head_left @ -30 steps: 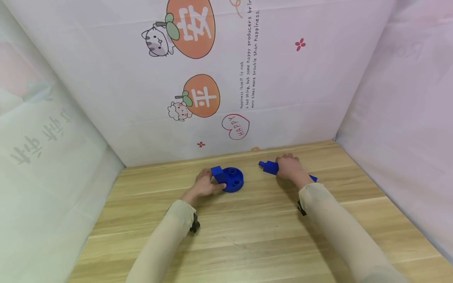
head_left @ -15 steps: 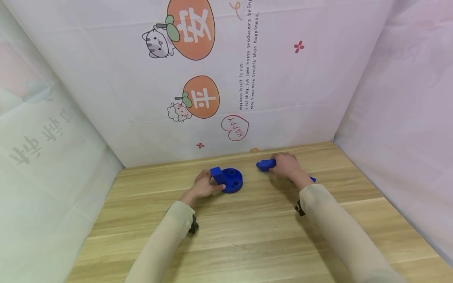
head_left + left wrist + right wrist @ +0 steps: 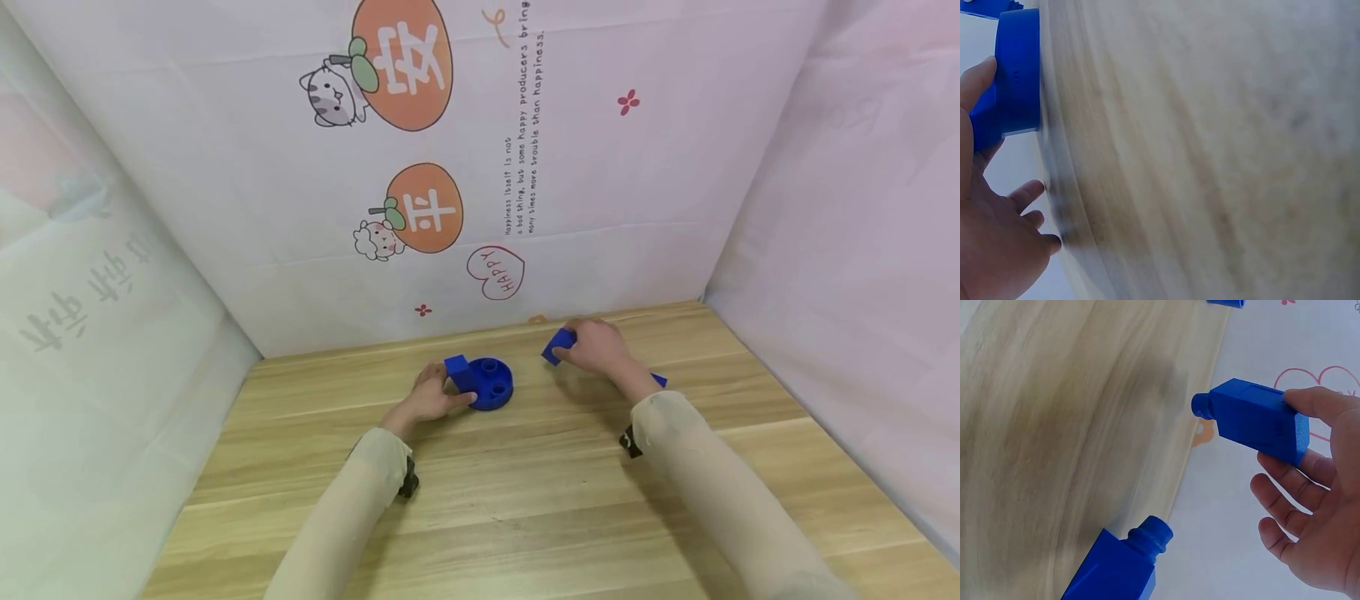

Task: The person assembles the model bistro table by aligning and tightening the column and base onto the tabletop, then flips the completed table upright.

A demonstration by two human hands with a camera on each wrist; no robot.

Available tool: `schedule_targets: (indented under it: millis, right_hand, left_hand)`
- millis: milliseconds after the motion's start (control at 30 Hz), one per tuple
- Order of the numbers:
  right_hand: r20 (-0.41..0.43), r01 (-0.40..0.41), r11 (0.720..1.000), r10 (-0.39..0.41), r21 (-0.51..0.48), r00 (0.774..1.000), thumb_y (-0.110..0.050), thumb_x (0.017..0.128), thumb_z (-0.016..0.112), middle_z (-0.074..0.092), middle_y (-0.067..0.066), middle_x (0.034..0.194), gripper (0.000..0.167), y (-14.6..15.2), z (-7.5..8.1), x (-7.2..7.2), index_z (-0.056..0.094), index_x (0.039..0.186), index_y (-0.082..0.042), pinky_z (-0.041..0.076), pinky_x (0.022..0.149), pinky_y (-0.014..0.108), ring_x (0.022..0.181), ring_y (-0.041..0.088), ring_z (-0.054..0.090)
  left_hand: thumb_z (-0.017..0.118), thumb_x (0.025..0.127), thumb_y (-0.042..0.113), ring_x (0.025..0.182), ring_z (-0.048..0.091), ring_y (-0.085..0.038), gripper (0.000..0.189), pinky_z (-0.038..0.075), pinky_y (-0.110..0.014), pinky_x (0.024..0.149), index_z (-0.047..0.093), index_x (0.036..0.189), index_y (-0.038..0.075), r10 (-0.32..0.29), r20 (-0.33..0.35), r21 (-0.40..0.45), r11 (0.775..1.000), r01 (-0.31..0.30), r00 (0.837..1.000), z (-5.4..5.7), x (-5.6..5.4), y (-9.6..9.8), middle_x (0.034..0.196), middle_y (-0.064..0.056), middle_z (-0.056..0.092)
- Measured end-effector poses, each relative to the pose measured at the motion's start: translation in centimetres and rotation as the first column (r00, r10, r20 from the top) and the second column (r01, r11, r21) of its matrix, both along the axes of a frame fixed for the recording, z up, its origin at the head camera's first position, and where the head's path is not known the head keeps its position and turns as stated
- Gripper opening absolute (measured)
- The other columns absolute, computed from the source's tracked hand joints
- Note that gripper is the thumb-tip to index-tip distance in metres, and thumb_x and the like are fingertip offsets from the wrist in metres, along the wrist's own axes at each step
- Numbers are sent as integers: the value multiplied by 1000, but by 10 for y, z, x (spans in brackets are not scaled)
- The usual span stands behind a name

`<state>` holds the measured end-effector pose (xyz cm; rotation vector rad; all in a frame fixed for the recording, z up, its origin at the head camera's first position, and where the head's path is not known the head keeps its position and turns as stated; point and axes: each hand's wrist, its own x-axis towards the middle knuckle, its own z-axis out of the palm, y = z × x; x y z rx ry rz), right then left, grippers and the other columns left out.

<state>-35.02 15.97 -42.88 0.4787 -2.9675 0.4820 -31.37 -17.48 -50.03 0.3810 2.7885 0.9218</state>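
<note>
My left hand [image 3: 429, 398] grips a blue round base [image 3: 501, 377] and the blue block [image 3: 459, 371] standing in it, thumb at the base's near rim. Two round sockets show in the base. In the left wrist view the base [image 3: 1019, 75] stands on the table, with the thumb across the block [image 3: 986, 128]. My right hand [image 3: 597, 348] pinches a second blue block [image 3: 1257, 419] between thumb and fingers, above the table; its ribbed round peg points away from the palm. A third blue block [image 3: 1113, 569] with a similar peg lies under the right wrist, mostly hidden in the head view.
The wood-grain table [image 3: 510, 508] ends at a white printed back sheet [image 3: 570, 250]. White sheets also close off the left [image 3: 112, 333] and right [image 3: 840, 250] sides. A black wrist camera [image 3: 630, 442] hangs below the right sleeve.
The right hand has picked up one blue block from beside the other and turned it, peg now hidden in the head view. The hand has shifted slightly left; the left hand keeps its grip.
</note>
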Motion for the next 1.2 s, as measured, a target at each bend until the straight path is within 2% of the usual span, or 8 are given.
schedule_targets:
  millis: [233, 433, 567, 800, 933, 1067, 1200]
  right_hand:
    - [7, -9, 1000, 9, -7, 1000, -45, 87, 71, 73, 11, 100, 49, -8, 8, 8, 70, 115, -4, 51, 72, 38, 81, 22, 63]
    - [24, -18, 999, 19, -39, 1000, -46, 86, 71, 71, 6, 92, 46, -13, 9, 10, 71, 111, -7, 42, 63, 29, 73, 19, 59]
    - [25, -35, 998, 36, -50, 999, -46, 86, 72, 71, 5, 94, 48, -18, 10, 13, 71, 113, -7, 41, 62, 27, 73, 18, 58]
    - [17, -69, 996, 70, -53, 997, -46, 86, 72, 67, 2, 84, 43, -28, 17, 20, 71, 108, -9, 40, 59, 27, 68, 17, 56]
    - [7, -90, 995, 90, -48, 996, -46, 86, 72, 65, 1, 83, 47, -34, 20, 22, 71, 112, -7, 39, 57, 26, 68, 16, 55]
    - [1, -104, 994, 104, -39, 995, -46, 85, 73, 66, 1, 82, 45, -39, 19, 24, 71, 110, -8, 39, 56, 25, 67, 15, 55]
    - [-9, -119, 993, 119, -18, 993, -46, 85, 73, 71, 5, 97, 45, -47, 20, 28, 71, 111, -8, 43, 60, 25, 73, 16, 59]
  left_hand:
    - [66, 92, 52, 155, 8, -42, 94, 12, -58, 125, 22, 158, 2, 10, 0, 14, 1000, -10, 1000, -1, 1, 0, 165, -24, 18]
    - [66, 92, 52, 154, 10, -43, 94, 14, -60, 124, 24, 157, 0, 8, -10, 14, 1000, -8, 1000, 0, 1, 1, 164, -26, 18]
    - [67, 91, 52, 154, 11, -42, 93, 16, -59, 124, 25, 157, 1, 7, -14, 12, 1000, -7, 1000, 2, 3, 1, 164, -26, 19]
    - [67, 91, 52, 154, 11, -41, 91, 17, -59, 123, 26, 157, 3, 10, -16, 24, 1000, -10, 1000, 5, 6, 2, 164, -25, 19]
    - [67, 91, 51, 155, 11, -40, 90, 16, -58, 124, 27, 157, 4, 14, -24, 16, 1000, -14, 1000, 5, 6, 2, 164, -24, 20]
    - [67, 92, 47, 154, 11, -40, 85, 14, -58, 124, 30, 157, 6, 7, -46, -2, 1000, -7, 999, 4, 5, 2, 163, -23, 23]
    - [68, 92, 43, 153, 13, -42, 81, 15, -60, 123, 35, 154, 4, -3, -71, 4, 1000, 3, 997, 3, 6, 3, 160, -25, 27]
